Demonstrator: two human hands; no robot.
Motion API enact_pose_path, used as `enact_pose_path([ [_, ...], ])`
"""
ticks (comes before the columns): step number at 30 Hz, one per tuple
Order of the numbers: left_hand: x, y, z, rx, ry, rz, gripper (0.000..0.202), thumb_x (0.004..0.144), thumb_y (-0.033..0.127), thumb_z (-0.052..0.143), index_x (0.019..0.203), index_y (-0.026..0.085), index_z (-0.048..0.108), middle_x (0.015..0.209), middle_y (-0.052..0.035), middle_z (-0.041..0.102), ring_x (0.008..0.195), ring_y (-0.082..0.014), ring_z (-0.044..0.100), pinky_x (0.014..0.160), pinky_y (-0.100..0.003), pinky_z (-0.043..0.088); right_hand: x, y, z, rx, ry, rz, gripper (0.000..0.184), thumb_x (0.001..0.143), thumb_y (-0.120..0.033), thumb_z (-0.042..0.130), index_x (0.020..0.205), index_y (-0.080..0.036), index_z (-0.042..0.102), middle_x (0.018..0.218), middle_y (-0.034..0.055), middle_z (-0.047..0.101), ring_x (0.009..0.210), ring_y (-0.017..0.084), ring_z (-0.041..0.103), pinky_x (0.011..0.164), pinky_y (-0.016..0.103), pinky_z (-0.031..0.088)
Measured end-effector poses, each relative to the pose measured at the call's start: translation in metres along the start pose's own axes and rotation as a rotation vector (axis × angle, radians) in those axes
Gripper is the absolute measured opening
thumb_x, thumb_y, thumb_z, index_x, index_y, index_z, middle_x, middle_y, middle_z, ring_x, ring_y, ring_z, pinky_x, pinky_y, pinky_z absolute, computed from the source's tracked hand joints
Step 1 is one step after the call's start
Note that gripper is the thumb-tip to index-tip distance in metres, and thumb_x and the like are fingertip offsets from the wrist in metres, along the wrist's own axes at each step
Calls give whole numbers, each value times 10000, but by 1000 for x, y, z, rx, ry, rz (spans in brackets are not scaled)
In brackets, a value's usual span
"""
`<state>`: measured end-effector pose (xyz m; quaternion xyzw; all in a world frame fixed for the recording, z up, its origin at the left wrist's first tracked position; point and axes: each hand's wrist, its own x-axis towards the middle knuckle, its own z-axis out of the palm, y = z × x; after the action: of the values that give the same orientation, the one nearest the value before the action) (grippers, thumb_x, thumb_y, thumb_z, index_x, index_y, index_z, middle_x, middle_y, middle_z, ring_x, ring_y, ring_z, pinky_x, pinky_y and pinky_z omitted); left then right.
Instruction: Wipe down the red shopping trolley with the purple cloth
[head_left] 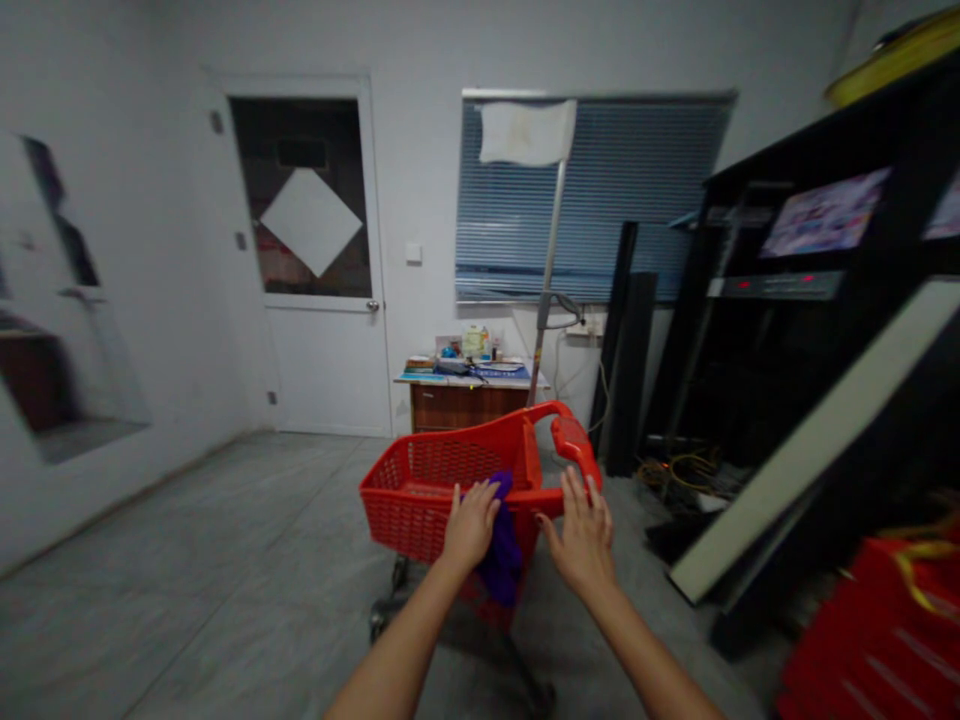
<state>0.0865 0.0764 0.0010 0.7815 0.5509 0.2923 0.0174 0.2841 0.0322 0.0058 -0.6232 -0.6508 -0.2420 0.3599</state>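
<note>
A red plastic shopping cart [442, 455] stands on the floor in front of me, its handle end toward the right. From its near side rim hangs a crumpled purple cloth [504, 555]. My left hand [471, 522] presses this cloth against the rim with its fingers bent over it. Close to the corner by the handle, my right hand [581, 530] rests on or just at the rim, fingers stretched and thumb apart. A white flag on a metal pole [555, 215] rises behind the cart's handle.
Behind the cart is a small wooden cabinet [469, 405] with items on top. A white door [326, 365] is at the back left. On the right stand a black rack [795, 350] with screens, leaning panels [817, 450], cables [686, 470] and a red bag [874, 630].
</note>
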Motion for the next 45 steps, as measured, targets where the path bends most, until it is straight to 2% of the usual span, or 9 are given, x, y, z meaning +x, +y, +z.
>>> enact_pose_path([
  [5, -6, -26, -6, 67, 21, -83, 418, 1017, 300, 304, 1364, 230, 527, 1435, -69, 548, 1381, -248, 429, 1193, -550, 202, 5, 4, 5, 67, 98, 50, 802, 956, -629, 280, 1545, -110, 115, 1567, 186, 265, 1458, 325, 165, 1114, 531, 282],
  [11, -2, 21, -2, -20, 40, 13, 428, 1017, 312, 309, 1415, 290, 466, 1513, -47, 456, 1410, -227, 387, 1196, -535, 208, 0, -9, 8, 121, 100, 43, 823, 937, -654, 324, 1546, -140, 115, 1557, 182, 279, 1444, 350, 181, 1099, 554, 296],
  [13, -1, 25, -4, -37, 26, 46, 426, 1020, 326, 310, 1420, 300, 454, 1510, -43, 461, 1409, -211, 388, 1203, -534, 186, -1, -8, 5, 130, 70, 24, 786, 943, -643, 323, 1547, -174, 140, 1548, 155, 314, 1439, 332, 207, 1099, 539, 305],
  [17, -1, -4, -11, -11, 0, 1, 418, 1019, 334, 318, 1403, 286, 476, 1463, -46, 520, 1386, -206, 424, 1206, -533, 176, 1, -4, 2, 171, 43, 37, 712, 968, -596, 274, 1552, -218, 124, 1555, 130, 317, 1431, 301, 253, 1095, 538, 309],
  [21, -4, -27, -15, -6, 12, -103, 409, 1012, 290, 323, 1372, 269, 514, 1453, -53, 530, 1396, -229, 409, 1190, -541, 211, 3, -14, 8, 215, 131, 47, 757, 956, -621, 295, 1541, -167, 140, 1557, 178, 280, 1447, 339, 196, 1089, 571, 307],
  [25, -5, -3, -16, -80, 51, -61, 409, 1015, 261, 301, 1358, 283, 521, 1471, -39, 511, 1403, -205, 397, 1196, -535, 199, -3, -33, 10, 215, 146, 24, 789, 939, -660, 309, 1529, -152, 179, 1539, 188, 299, 1439, 355, 195, 1092, 573, 304],
  [29, -4, 18, -22, -108, 47, 56, 407, 1017, 288, 315, 1384, 319, 488, 1474, -19, 508, 1401, -184, 398, 1210, -534, 156, -5, -34, 3, 217, 54, -24, 746, 943, -647, 322, 1538, -217, 187, 1531, 127, 352, 1416, 325, 244, 1091, 543, 313],
  [37, -2, -27, -24, -73, 47, -87, 402, 1016, 281, 315, 1361, 275, 522, 1436, -45, 549, 1369, -191, 447, 1199, -524, 198, 8, -13, 11, 334, -13, 80, 667, 978, -588, 170, 1538, -228, 204, 1535, 138, 363, 1410, 298, 318, 1076, 545, 319],
  [45, -5, 25, -35, -133, 40, 138, 397, 1022, 329, 322, 1383, 327, 488, 1446, 0, 539, 1388, -169, 415, 1223, -519, 130, 6, -25, 14, 363, -6, 12, 672, 975, -612, 211, 1537, -242, 210, 1535, 118, 371, 1421, 268, 294, 1099, 524, 304],
])
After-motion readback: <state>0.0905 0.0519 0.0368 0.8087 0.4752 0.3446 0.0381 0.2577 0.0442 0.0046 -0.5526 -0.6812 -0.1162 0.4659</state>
